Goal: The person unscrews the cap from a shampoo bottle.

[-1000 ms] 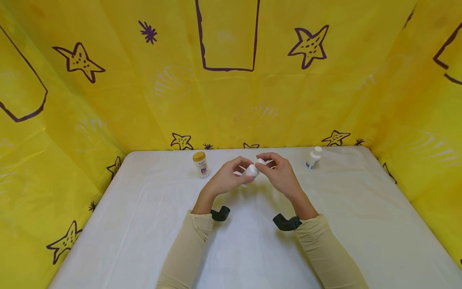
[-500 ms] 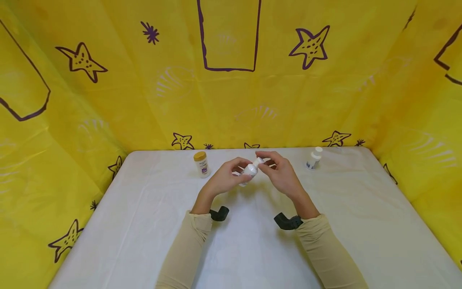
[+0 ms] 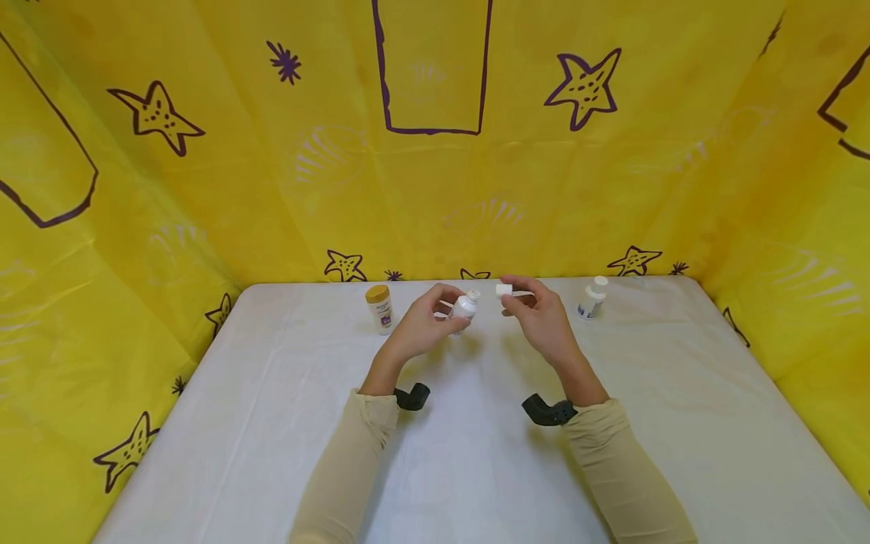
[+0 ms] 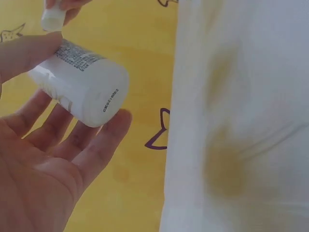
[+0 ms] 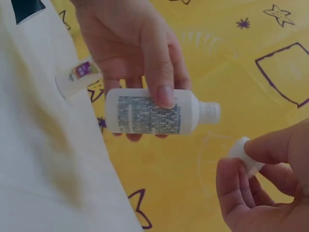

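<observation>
My left hand (image 3: 423,323) grips a small white bottle (image 3: 464,307) above the table, tilted a little to the right. In the right wrist view the bottle (image 5: 149,112) shows a printed label and a bare threaded neck. Thumb on one side, fingers on the other, the left hand (image 4: 43,145) shows the bottle's base with a printed code in the left wrist view. A white cap (image 3: 504,290) is pinched between thumb and fingers of my right hand (image 3: 544,317), apart from the neck. The same cap (image 5: 246,155) appears in the right wrist view.
A cream bottle with a yellow lid (image 3: 378,308) stands left of the hands. Another white bottle (image 3: 592,298), capped, stands to the right. The white-covered table (image 3: 272,423) meets a yellow patterned curtain (image 3: 435,189) behind and at both sides.
The cap has come off the bottle. My right hand has moved right with it, while my left hand has turned the bottle more upright.
</observation>
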`<state>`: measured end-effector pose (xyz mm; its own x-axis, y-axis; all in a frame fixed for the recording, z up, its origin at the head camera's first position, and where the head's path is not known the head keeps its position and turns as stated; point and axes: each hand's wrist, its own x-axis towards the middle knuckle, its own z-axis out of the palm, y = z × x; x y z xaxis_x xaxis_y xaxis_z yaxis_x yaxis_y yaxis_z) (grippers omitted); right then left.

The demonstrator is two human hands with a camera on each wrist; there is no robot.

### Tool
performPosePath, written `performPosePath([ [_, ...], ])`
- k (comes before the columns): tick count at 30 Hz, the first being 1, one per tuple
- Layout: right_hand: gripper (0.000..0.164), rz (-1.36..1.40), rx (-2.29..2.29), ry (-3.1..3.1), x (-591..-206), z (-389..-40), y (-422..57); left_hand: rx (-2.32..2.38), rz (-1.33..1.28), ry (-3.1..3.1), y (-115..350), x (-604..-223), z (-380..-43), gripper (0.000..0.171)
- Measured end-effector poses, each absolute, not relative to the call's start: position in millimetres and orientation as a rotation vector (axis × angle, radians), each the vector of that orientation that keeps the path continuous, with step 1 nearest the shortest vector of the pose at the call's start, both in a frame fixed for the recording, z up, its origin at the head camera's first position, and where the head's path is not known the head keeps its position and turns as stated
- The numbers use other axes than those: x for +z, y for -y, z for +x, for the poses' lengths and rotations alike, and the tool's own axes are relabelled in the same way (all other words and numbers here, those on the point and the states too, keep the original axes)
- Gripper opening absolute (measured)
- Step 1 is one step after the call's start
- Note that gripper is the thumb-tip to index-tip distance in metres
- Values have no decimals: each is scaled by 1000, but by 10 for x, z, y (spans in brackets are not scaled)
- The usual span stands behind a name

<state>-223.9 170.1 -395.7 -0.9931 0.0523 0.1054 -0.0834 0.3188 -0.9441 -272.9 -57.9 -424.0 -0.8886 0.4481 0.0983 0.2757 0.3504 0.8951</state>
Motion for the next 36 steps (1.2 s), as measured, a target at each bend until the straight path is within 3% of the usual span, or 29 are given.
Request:
performPosePath([
  [16,40,-66,1754,2573,-4058,-2483,-1712,1657,516,-2593,365,-4197,-2985,46],
  [23,49,-102,1674,2698,-4173,-2678,-1775,1677,457,-2600,273,-4276,-3147,44],
  [36,43,-150,1475,2837,-4397,-3079,-1798,1675,364,-2668,78,-4388,-3397,46],
])
